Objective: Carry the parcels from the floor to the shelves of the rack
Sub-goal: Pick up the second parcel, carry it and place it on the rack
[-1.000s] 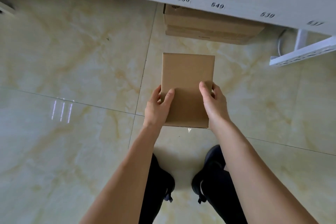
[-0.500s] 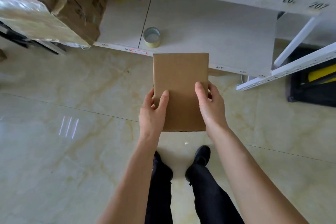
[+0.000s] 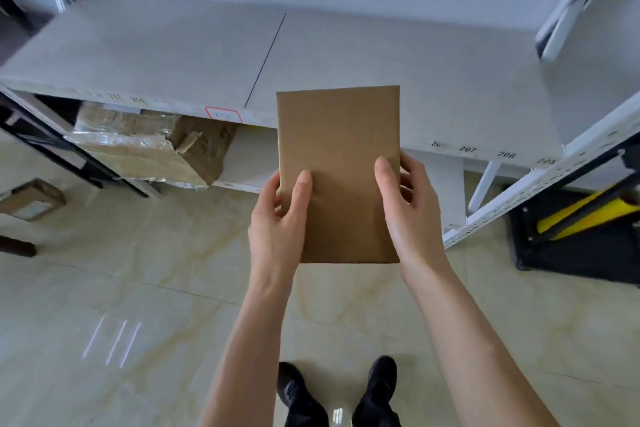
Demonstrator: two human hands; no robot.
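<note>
Both hands clasp one flat brown parcel [image 3: 338, 163] by its near end. Left hand [image 3: 277, 229]: thumb laid on the top face, fingers curled under the left edge; grip clenched on the parcel. Right hand [image 3: 410, 215]: thumb on the top face, fingers wrapped round the right edge; grip likewise clenched on the parcel. The parcel is held in the air, long axis pointing away from the person, its far end overlapping the front edge of a grey shelf [image 3: 381, 55] of the rack; whether it touches the shelf cannot be told. The shelf edge carries printed numbers and a red-outlined label [image 3: 223, 114]. On the shelf below, left of the parcel, lies a taped box [image 3: 145, 146]. A small box [image 3: 31, 199] rests on the tiled floor [image 3: 138, 288] at far left. Black shoes [image 3: 381, 381] stand at bottom centre. A yellow-and-black object [image 3: 585, 218] lies under the rack at right.
</note>
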